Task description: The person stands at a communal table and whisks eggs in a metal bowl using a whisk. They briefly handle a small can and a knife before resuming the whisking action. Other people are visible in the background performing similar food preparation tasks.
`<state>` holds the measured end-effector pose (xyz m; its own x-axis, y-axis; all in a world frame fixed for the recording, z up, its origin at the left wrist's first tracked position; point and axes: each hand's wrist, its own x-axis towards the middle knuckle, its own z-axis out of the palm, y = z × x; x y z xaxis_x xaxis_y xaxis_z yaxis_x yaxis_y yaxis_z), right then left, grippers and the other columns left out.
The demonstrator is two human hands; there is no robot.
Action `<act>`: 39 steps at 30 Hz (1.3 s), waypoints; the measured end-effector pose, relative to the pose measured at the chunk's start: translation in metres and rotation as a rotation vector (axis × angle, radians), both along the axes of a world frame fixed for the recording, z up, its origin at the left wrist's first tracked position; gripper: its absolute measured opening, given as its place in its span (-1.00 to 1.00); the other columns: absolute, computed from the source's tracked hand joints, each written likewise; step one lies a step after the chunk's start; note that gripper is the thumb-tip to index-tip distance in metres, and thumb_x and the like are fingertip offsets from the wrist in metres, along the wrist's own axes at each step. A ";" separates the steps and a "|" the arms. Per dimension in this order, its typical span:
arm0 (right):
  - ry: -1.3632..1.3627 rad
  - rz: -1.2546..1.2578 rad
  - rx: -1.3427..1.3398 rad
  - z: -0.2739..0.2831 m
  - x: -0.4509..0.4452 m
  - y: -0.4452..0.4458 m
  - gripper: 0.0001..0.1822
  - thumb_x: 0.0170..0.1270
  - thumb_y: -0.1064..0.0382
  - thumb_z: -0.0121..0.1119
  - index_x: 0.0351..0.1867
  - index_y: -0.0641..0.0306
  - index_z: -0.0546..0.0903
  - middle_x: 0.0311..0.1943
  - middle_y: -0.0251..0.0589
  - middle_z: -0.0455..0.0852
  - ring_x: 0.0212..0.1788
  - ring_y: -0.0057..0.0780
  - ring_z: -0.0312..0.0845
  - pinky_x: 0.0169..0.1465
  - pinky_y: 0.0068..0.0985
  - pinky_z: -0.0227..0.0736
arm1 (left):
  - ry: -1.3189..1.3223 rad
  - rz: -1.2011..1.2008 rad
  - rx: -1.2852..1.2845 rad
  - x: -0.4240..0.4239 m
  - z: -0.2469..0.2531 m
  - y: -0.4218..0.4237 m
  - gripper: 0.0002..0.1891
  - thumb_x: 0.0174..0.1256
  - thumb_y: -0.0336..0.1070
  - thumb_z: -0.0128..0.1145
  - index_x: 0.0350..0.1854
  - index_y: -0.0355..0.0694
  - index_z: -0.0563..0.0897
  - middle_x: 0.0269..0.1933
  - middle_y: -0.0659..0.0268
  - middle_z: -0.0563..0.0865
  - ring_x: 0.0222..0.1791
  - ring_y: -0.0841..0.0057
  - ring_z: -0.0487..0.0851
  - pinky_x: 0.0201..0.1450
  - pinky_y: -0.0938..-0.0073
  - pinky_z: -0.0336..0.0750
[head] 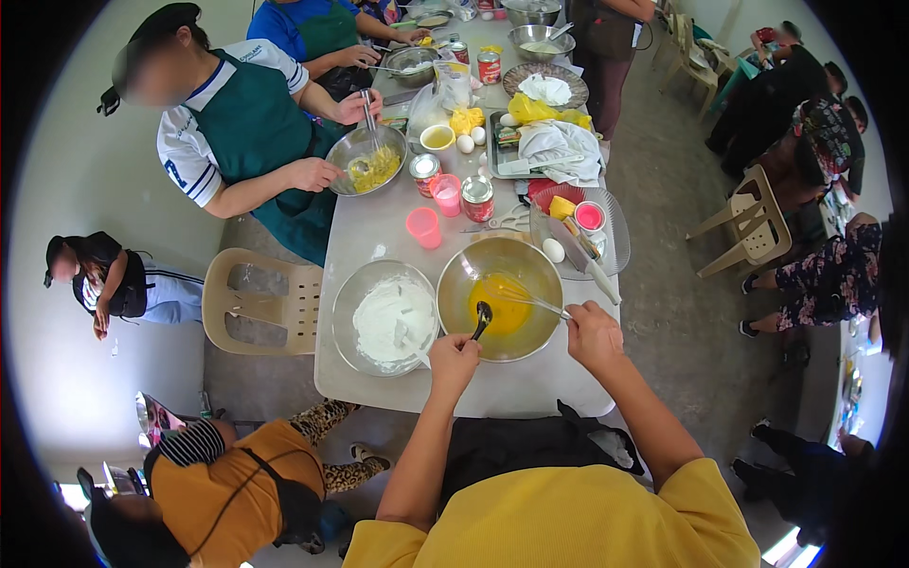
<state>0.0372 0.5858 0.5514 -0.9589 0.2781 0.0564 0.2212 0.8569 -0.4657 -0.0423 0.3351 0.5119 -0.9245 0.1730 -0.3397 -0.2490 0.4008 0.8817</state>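
My left hand (454,363) grips a small black spoon (482,319), its bowl over the yellow liquid (505,302) in a steel mixing bowl (454,284). My right hand (595,335) holds the handle of a wire whisk (529,297), whose wires reach into that liquid. Left of the steel bowl stands a clear bowl (343,319) of white powder (392,321). A pale utensil (415,348) leans in the powder, its end close to my left hand. Whether the spoon touches the liquid I cannot tell.
Behind the bowl, a glass platter (616,241) holds an egg (553,250) and a knife (584,261) overhanging the table edge. Pink cups (424,228) and cans (477,199) stand farther back. At left, a person in a green apron (248,142) whisks in another bowl (339,181) beside a plastic chair (261,302).
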 end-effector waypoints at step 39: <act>0.021 0.005 0.062 0.008 0.013 -0.002 -0.83 0.15 0.39 0.24 -0.20 0.23 0.71 -0.26 -0.08 0.58 -0.16 -0.07 0.60 -0.13 -0.19 0.56 | 0.015 -0.042 -0.110 -0.011 -0.015 0.008 -0.77 0.20 -0.44 0.12 -0.26 -0.49 0.76 -0.50 0.18 0.76 -0.58 0.58 0.69 -0.48 0.54 0.54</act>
